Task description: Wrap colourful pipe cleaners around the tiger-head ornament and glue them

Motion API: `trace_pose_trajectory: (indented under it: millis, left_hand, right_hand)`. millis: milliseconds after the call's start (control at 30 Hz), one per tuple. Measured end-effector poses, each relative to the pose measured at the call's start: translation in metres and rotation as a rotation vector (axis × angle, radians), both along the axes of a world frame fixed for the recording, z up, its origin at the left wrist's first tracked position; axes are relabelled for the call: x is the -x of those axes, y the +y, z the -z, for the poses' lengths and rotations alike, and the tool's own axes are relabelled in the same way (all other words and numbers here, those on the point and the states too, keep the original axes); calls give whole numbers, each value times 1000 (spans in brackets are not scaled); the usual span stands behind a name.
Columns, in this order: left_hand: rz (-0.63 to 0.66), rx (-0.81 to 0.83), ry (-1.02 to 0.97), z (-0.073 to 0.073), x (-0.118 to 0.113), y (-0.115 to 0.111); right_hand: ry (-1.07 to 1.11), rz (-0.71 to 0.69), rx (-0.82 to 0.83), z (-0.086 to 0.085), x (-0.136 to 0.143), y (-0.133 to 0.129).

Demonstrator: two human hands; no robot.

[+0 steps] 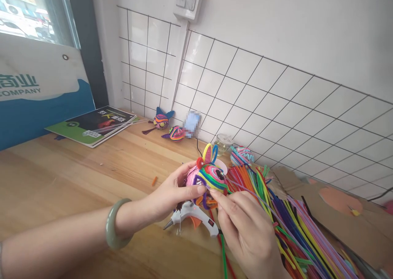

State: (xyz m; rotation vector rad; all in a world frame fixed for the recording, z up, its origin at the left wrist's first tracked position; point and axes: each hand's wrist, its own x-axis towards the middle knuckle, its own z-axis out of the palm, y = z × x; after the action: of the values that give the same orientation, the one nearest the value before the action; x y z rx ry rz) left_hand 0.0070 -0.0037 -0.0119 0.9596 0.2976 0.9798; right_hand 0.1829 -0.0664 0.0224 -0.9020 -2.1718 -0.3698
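Figure (215, 176): many-coloured, wound in fuzzy stems, with yellow and blue loops on top. It was held up above the table (123, 181), between the two hands. Left hand (176, 189), green bangle (111, 226) at the wrist, gripped it from the side; thumb lay across the front, the other fingers behind and partly hidden. Right hand (250, 226): fingers bent and close together, index fingertip at the lower front of the figure, near the left thumb tip. Whether it pinched anything could not be told, the right thumb tip being unclear.

Glue gun (196, 214), white, sat below the figure, nozzle toward the left. Loose stems (288, 217) in many colours fanned out to the right, partly behind the right hand, with cardboard (334, 226) beyond them. A thin lilac strand ran from near the figure over the stems; its near end was unclear.

Along the wall: a blue-eared ball (161, 121), a striped ball (177, 133), a blurred blue item (192, 123), a lidded jar (223, 144) and a blue-pink ball (242, 156). Booklet (89, 127) lay at the left; a short orange piece (154, 181) lay on bare wood.
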Motion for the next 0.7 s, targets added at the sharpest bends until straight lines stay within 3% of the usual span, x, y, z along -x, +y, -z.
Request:
trace_pose_trajectory:
  millis: [367,700]
  left_hand:
    - [-7,82,-23,1,-1,1]
    - [-58,-38,45,1,0,2]
  right_hand:
    - [-54,29,-32,-1,1,0]
    - [-87,10,-2,-3,4,-3]
